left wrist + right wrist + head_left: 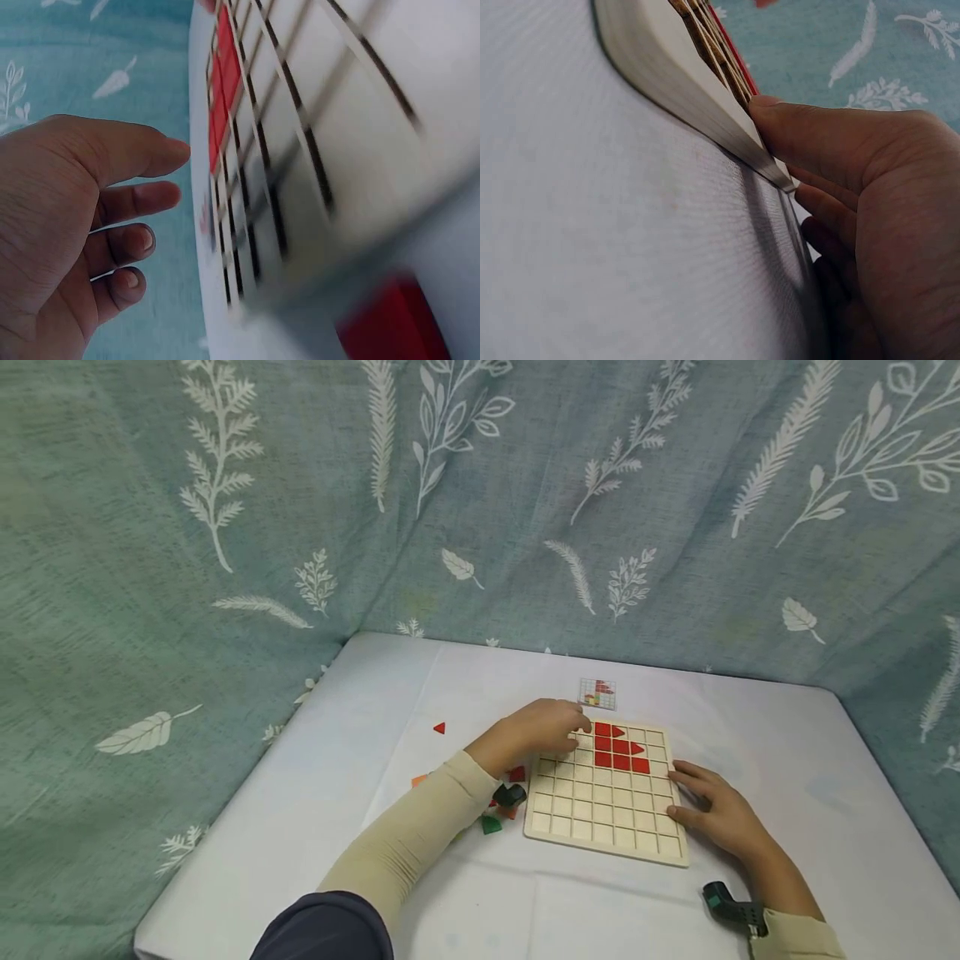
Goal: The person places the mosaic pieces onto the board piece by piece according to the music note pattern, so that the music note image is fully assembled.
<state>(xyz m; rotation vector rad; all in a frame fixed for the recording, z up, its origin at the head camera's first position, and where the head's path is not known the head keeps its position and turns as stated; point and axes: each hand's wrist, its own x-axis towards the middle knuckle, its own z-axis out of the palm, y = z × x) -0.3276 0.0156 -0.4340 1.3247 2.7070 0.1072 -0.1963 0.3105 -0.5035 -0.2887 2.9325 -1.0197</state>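
A pale wooden grid board (603,810) lies flat, with red square and triangle tiles (621,747) set in rows in its upper part. My left hand (551,725) hovers at the board's upper left corner; in the left wrist view its fingers (163,154) are loosely bent, with nothing visible between them. On the board's right edge rests my right hand (712,808). Its thumb (802,135) touches that edge in the right wrist view, and the other fingers lie farther along it, partly hidden.
Behind the board lies a small pattern card (597,693). Loose tiles, among them a green one (491,824) and an orange one (418,780), lie left of the board, partly under the left arm. A lone red triangle (439,727) sits farther left on the white tabletop (300,827).
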